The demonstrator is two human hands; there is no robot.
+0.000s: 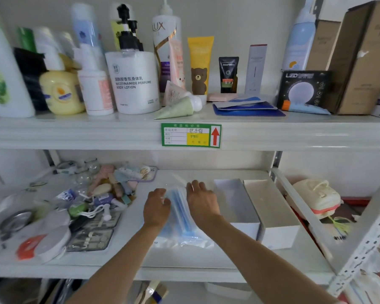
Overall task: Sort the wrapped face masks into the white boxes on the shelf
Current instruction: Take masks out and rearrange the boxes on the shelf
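blurred and covered spots on the shelf
both hands' fingertips smear with the wrapped face masks (180, 218), so neither grip is readable; left clutter (92, 194) too blurred to name.

1. Both bare forearms are extended forward from the lower edge of the view, converging toward the middle.
2. The left hand (157, 208) is held palm-down, with its back turned toward the camera and the wrist kept straight in line with the forearm.
3. The left fingers are curled downward at their tips, and a grip is made with them; the thumb is hidden from view.
4. The right hand (201, 201) is placed just beside the left, slightly farther forward, also palm-down.
5. The right fingers (195, 185) are bent at the knuckles and pressed downward, slightly spread.
6. The two hands are kept close but apart.
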